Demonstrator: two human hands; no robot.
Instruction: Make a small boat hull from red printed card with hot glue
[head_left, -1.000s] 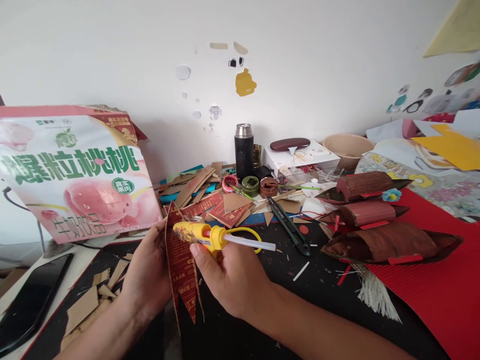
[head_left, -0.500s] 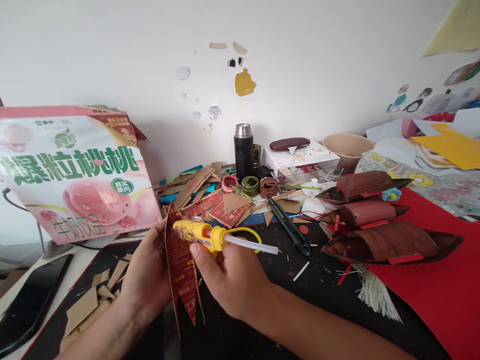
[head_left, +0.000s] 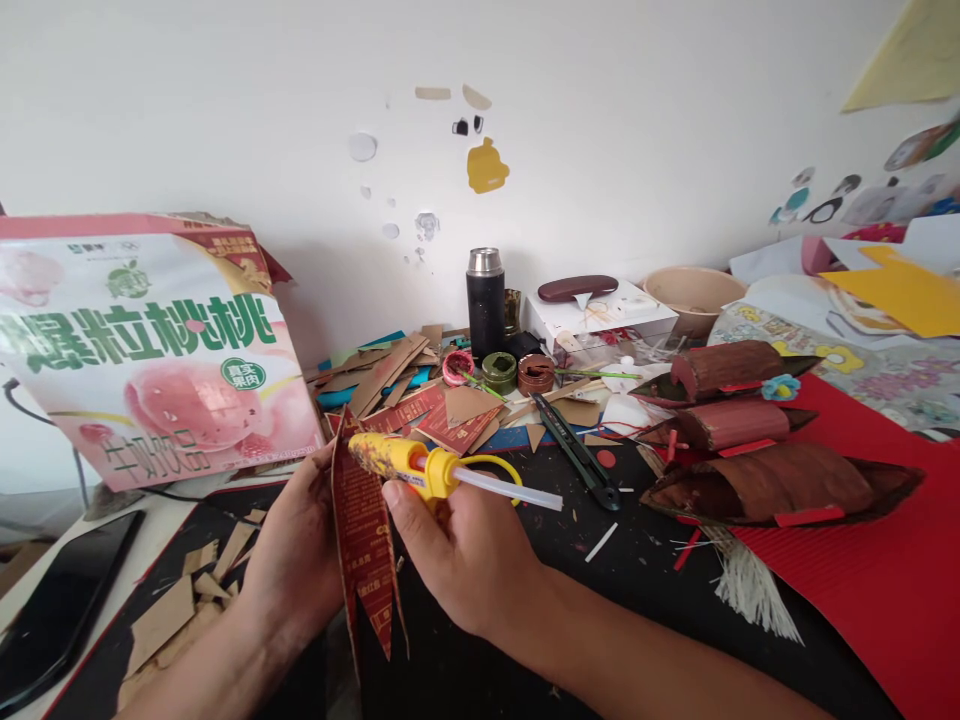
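Note:
My left hand (head_left: 294,545) is closed on a folded piece of red printed cardboard (head_left: 367,545), held upright with its pointed ends hanging down. Its fingertips are hidden behind the cardboard. A yellow hot glue gun (head_left: 409,468) with a clear glue stick (head_left: 517,490) poking out of its back is gripped in my right hand (head_left: 469,560). The gun's front end points into the fold of the cardboard; its nozzle is hidden there, so I cannot tell whether it touches.
Three brown cardboard boats (head_left: 784,482) stand at right, partly on red corrugated paper (head_left: 885,560). A utility knife (head_left: 576,452), paint pots (head_left: 499,372), a black thermos (head_left: 486,305) and cardboard scraps (head_left: 390,372) lie ahead. A drink carton (head_left: 157,350) and phone (head_left: 67,610) are left.
The glue gun and my right hand have shifted very slightly to the right. My left hand keeps its hold on the cardboard, almost unmoved.

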